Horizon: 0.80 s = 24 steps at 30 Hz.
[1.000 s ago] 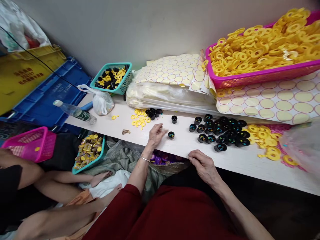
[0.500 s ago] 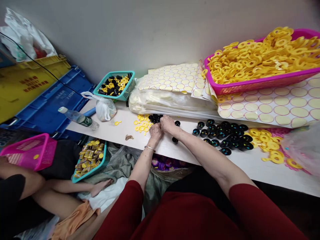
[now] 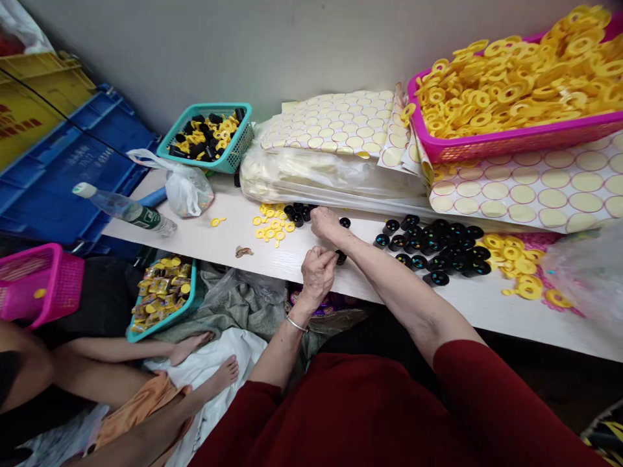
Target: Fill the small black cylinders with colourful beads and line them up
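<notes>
Nearest is a red sleeve (image 3: 341, 415); from it the left arm, with a thin bracelet (image 3: 296, 322) at the wrist, rises to the table (image 3: 487, 311).

The left hand (image 3: 317, 272) is clenched at the table's near edge, knuckles up; its fingertips meet a black cap (image 3: 341, 258) lying just inside that edge, though whether they grip it cannot be told.

The right arm crosses over the left; the right hand (image 3: 325, 224) lies just beyond, fingers bent down onto the tabletop; I cannot tell if it holds anything; a second cap (image 3: 345, 222) sits just beside it.

Left of that hand is a small heap of caps (image 3: 298, 213), touching a scatter of yellow rings (image 3: 272, 227); well to the right lies a large cluster of caps (image 3: 438, 250), with more rings (image 3: 516, 259) past it.

Below the table's left end are a teal tray (image 3: 195, 305) of wrapped sweets, a small pink basket (image 3: 34, 285) and another person's bare feet (image 3: 228, 373).

Farther back on the table lie a bottle (image 3: 124, 209) on its side and a knotted bag (image 3: 187, 190); behind them stands a teal basket (image 3: 238, 146) of caps and rings.

Sticker sheets (image 3: 335, 123) are stacked against the wall; a big pink basket (image 3: 511, 139) heaped with rings rests on those at the right; a blue crate (image 3: 63, 168) stands far left.
</notes>
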Tool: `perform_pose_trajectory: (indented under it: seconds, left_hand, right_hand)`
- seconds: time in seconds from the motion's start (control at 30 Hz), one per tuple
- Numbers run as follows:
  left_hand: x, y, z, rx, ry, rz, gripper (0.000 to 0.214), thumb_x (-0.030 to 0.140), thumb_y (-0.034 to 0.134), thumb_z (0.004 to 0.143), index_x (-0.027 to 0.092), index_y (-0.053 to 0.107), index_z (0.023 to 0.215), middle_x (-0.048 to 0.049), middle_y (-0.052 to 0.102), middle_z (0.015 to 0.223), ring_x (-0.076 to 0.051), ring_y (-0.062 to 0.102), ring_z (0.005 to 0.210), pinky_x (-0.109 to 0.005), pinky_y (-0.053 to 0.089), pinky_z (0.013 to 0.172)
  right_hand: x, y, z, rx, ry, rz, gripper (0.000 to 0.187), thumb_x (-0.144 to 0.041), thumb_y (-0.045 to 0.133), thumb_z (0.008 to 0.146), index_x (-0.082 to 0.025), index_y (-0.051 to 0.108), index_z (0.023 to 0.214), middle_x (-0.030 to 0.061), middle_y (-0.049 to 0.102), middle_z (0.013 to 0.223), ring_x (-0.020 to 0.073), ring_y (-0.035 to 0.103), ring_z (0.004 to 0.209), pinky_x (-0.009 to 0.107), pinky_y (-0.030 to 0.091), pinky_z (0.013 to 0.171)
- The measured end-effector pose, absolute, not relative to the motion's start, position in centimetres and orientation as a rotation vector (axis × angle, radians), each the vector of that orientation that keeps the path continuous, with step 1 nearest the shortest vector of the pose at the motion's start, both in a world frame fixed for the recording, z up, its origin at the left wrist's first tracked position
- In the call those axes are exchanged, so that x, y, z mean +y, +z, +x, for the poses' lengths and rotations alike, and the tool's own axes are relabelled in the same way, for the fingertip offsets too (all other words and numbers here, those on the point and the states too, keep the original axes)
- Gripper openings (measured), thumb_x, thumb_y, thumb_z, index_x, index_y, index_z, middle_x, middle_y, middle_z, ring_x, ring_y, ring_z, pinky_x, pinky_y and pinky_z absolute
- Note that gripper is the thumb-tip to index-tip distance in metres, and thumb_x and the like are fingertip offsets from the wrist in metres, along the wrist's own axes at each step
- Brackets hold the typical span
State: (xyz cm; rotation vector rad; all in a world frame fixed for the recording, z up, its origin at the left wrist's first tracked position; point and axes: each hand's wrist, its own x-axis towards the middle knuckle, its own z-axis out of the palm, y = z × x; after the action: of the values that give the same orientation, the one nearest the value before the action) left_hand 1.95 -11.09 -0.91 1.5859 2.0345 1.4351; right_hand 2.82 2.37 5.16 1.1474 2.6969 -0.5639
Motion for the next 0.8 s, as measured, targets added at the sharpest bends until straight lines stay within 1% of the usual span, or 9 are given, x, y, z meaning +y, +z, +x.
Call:
perform_pose_trajectory:
  seconds: [0.1, 0.2, 0.3, 0.37, 0.43, 0.53, 0.63, 0.7, 0.8]
  left_hand:
    - [-10.5, -1.6, 2.3, 2.112, 1.332, 1.739, 0.018, 0.022, 0.055, 0.083, 0.02, 0.069, 0.073, -0.003, 0.057, 0.073, -0.013, 0.05, 0.071, -0.026, 0.041, 0.066]
    - [-10.2, -2.2, 2.2, 2.147, 1.265, 1.838, 0.02, 0.02, 0.053, 0.083, 0.019, 0.067, 0.068, -0.0034, 0.057, 0.074, -0.014, 0.049, 0.072, -0.026, 0.041, 0.066]
    - [-10.2, -2.5, 2.2, 2.124, 1.248, 1.869, 0.021, 0.019, 0.052, 0.084, 0.019, 0.065, 0.068, -0.0036, 0.056, 0.077, -0.013, 0.05, 0.074, -0.026, 0.042, 0.069]
    - [-10.3, -2.5, 2.2, 2.091, 1.258, 1.854, 0.018, 0.019, 0.052, 0.083, 0.018, 0.065, 0.071, -0.0036, 0.057, 0.079, -0.013, 0.052, 0.076, -0.026, 0.043, 0.07]
    - [-10.3, -2.4, 2.2, 2.061, 1.29, 1.822, 0.016, 0.018, 0.052, 0.082, 0.018, 0.065, 0.073, -0.0035, 0.057, 0.079, -0.013, 0.053, 0.076, -0.026, 0.044, 0.071]
    - [-10.3, -2.2, 2.1, 1.986, 1.387, 1.757, 0.016, 0.017, 0.05, 0.084, 0.017, 0.065, 0.077, -0.0039, 0.058, 0.08, -0.013, 0.055, 0.076, -0.025, 0.046, 0.07]
    - [-10.5, -2.2, 1.9, 1.856, 1.46, 1.688, 0.017, 0.015, 0.049, 0.083, 0.017, 0.065, 0.09, -0.0045, 0.061, 0.086, -0.011, 0.056, 0.073, -0.023, 0.047, 0.067]
    - [-10.6, -2.5, 1.7, 1.781, 1.418, 1.654, 0.023, 0.016, 0.054, 0.079, 0.017, 0.063, 0.1, -0.0042, 0.062, 0.09, -0.009, 0.054, 0.066, -0.022, 0.047, 0.063]
    - [-10.5, -3.4, 1.3, 1.764, 1.309, 1.594, 0.039, 0.019, 0.06, 0.072, 0.017, 0.059, 0.111, -0.0024, 0.062, 0.086, -0.009, 0.052, 0.061, -0.021, 0.045, 0.057]
  right_hand:
    - [0.6, 5.2, 6.1, 2.878, -0.644, 1.287, 0.028, -0.007, 0.038, 0.079, -0.013, 0.061, 0.095, 0.0131, 0.062, 0.095, 0.0201, 0.059, 0.09, 0.027, 0.042, 0.073]
    - [-2.1, 3.6, 10.8, 3.156, -0.989, 1.466, 0.017, -0.016, 0.039, 0.081, -0.017, 0.055, 0.076, 0.0075, 0.057, 0.082, 0.0173, 0.055, 0.078, 0.028, 0.042, 0.072]
    - [-4.3, 1.3, 13.9, 3.242, -1.395, 1.496, 0.011, -0.019, 0.042, 0.08, -0.02, 0.05, 0.072, 0.0048, 0.055, 0.082, 0.0164, 0.053, 0.079, 0.029, 0.043, 0.073]
    - [-4.9, 0.0, 14.4, 3.239, -1.518, 1.505, 0.01, -0.02, 0.044, 0.08, -0.02, 0.051, 0.073, 0.0051, 0.056, 0.086, 0.0169, 0.053, 0.082, 0.03, 0.044, 0.073]
    - [-5.0, -0.8, 14.1, 3.239, -1.524, 1.521, 0.01, -0.02, 0.044, 0.08, -0.02, 0.052, 0.074, 0.0061, 0.056, 0.088, 0.0178, 0.053, 0.085, 0.031, 0.045, 0.075]
    - [-4.5, -1.4, 13.4, 3.247, -1.442, 1.517, 0.014, -0.02, 0.042, 0.082, -0.02, 0.054, 0.075, 0.0067, 0.057, 0.085, 0.0187, 0.053, 0.084, 0.033, 0.045, 0.076]
    - [-4.0, -1.5, 13.4, 3.246, -1.395, 1.475, 0.018, -0.019, 0.041, 0.082, -0.019, 0.057, 0.077, 0.0068, 0.059, 0.084, 0.0185, 0.055, 0.082, 0.033, 0.046, 0.076]
    - [-3.8, -1.5, 13.6, 3.224, -1.395, 1.447, 0.018, -0.018, 0.042, 0.081, -0.019, 0.06, 0.079, 0.0064, 0.061, 0.086, 0.0178, 0.056, 0.082, 0.032, 0.047, 0.076]
    - [-3.6, -1.2, 13.8, 3.156, -1.328, 1.443, 0.02, -0.014, 0.044, 0.079, -0.019, 0.063, 0.079, 0.0058, 0.062, 0.088, 0.0167, 0.058, 0.081, 0.03, 0.048, 0.074]
